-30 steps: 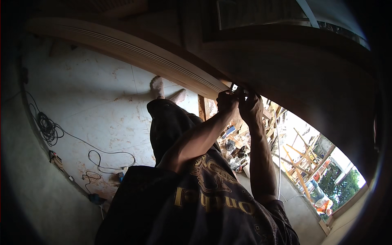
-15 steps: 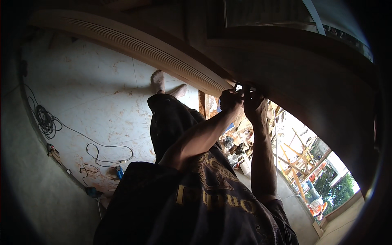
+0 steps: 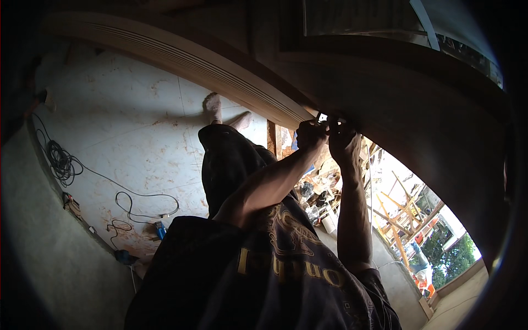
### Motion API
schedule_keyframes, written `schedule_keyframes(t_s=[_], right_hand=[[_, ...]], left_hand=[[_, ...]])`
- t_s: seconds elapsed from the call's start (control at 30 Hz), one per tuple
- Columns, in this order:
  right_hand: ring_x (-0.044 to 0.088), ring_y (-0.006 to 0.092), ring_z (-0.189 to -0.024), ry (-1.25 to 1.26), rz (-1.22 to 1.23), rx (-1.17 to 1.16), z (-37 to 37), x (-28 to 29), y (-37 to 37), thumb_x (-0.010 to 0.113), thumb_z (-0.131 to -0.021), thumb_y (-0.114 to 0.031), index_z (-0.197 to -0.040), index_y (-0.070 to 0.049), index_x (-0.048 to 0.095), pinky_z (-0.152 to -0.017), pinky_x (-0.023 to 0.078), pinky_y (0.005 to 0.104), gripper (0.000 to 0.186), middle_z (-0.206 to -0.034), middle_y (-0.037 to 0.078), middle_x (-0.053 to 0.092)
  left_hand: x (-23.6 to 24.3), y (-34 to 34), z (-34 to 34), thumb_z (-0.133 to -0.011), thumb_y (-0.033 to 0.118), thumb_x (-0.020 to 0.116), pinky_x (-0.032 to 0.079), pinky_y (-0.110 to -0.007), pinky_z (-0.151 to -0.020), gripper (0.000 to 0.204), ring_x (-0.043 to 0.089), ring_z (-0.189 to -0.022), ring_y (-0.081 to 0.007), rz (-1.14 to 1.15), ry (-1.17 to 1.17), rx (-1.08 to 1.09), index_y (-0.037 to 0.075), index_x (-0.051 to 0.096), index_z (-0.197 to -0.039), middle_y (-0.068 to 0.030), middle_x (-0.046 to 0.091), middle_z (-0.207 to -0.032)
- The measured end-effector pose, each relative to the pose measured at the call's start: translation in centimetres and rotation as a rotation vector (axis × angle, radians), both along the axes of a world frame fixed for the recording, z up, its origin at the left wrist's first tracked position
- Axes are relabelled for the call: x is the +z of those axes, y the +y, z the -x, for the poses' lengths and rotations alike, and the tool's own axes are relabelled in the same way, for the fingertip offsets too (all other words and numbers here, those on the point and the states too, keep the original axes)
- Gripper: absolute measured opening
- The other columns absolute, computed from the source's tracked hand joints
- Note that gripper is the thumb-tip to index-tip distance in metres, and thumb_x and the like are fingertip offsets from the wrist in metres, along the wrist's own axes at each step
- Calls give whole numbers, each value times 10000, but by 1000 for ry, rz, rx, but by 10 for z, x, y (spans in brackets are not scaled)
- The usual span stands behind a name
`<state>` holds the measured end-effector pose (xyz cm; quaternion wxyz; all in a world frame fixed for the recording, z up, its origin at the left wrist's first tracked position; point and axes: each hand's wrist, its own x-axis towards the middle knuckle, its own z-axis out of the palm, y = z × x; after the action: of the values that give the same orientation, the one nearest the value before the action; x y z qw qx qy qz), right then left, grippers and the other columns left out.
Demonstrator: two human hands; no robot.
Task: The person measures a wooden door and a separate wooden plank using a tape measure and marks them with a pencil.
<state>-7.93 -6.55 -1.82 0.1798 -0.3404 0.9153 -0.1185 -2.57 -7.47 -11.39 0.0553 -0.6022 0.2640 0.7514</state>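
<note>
Both my hands are raised close together at the edge of a dark wooden panel point(image 3: 396, 93), by the end of a long grooved wooden frame piece point(image 3: 220, 71). The fingers of my left hand point(image 3: 312, 135) are curled closed. Right beside it, my right hand point(image 3: 345, 141) is closed too, its fingertips against the panel's shadowed edge. A small, pale, metal-looking piece point(image 3: 323, 117) shows just above my left fingers. Deep shadow hides what each hand grips.
Below left, a coiled black cable point(image 3: 61, 162) and a blue tool point(image 3: 160, 230) lie on a dirty white floor point(image 3: 132, 126). Scrap wood and rubbish point(image 3: 324, 192) lie beyond the opening. A person in orange point(image 3: 423, 286) is outside at lower right. A glass pane point(image 3: 363, 19) sits above.
My hands stay at the panel edge with only a slight shift; less of the pale piece shows now. At the far left, what looks like another person's foot has come into view.
</note>
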Motion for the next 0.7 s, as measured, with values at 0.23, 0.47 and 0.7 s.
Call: schedule_keyframes(t_s=[0.23,0.47,0.7], right_hand=[[726,411,-868,53,34,8,-6,2,-3,643,-1011,-245,-1061,-46,756,-748,555,480,234,-964,230,737],[725,397,-830,-4,-25,16,-3,4,-1,624,-1009,-226,-1013,-47,742,-732,552,480,215,-912,210,734],[718,404,-830,-27,-6,78,-1,0,2,613,-1003,-187,-982,-38,711,-702,544,474,180,-921,217,713]], left_hand=[[0,2,2,-856,369,855,497,-379,-567,370,683,-655,-154,11,-21,41,51,710,-737,-87,738,-720],[0,2,-1,-843,475,853,496,-378,-580,462,686,-666,-163,60,-15,-38,49,712,-737,-92,739,-721],[3,-2,-3,-840,493,856,494,-363,-580,476,676,-664,-139,10,17,-38,35,746,-775,-77,740,-716]])
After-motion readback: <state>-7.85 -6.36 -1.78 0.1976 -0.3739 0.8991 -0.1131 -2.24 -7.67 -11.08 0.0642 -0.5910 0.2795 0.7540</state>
